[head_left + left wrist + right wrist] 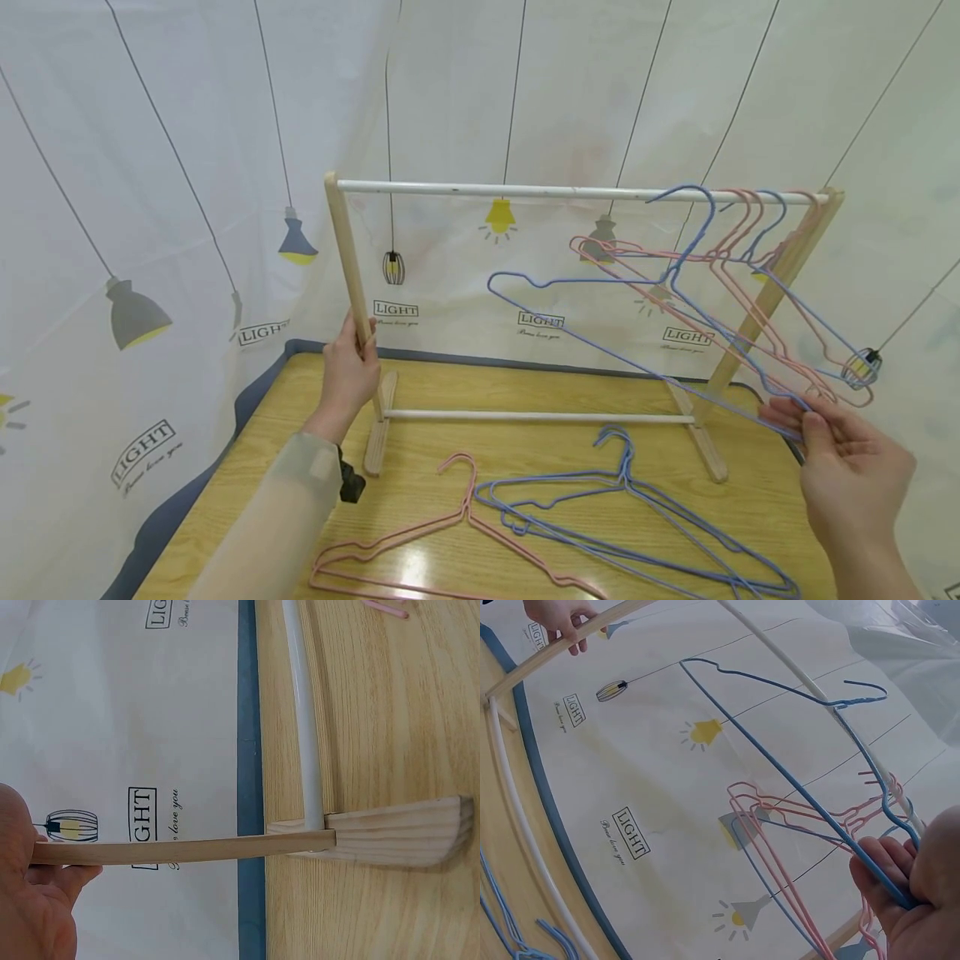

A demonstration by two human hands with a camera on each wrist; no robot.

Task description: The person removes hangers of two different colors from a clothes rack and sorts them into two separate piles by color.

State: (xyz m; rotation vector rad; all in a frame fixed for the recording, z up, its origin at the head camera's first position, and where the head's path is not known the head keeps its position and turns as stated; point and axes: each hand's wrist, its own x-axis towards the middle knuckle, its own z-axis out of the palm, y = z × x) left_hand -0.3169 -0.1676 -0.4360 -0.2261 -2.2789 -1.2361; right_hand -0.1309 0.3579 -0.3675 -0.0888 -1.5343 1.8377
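Blue wire forms the hanger (600, 321) that the right hand (847, 475) pinches by its lower right corner, fingers and thumb closed on the thin rod; its hook is over the white top rail (525, 191) of the wooden rack (348, 258), and its long bar slants from upper left, out in front of the rail's middle, down to lower right by the rack's right leg. It is a thin, coated wire hanger with small notches in its shoulders, swung out at an angle from the others. To the right of it on the same rail hang more hangers: one further blue one (806, 312) and what look like three pink ones (720, 292), though they overlap too much for a sure count. The left hand (348, 371) grips the rack's left upright (187, 850), fingers curled round the wood just above its foot (405, 832), where a white lower crossbar (304, 720) meets it. On the wooden table (420, 392) in front of the rack lie one pink hanger (450, 533) and, just right of it, two blue hangers (630, 521) stacked on each other, hooks pointing toward the rack. A lamp-printed white curtain (187, 167) hangs behind the rack.
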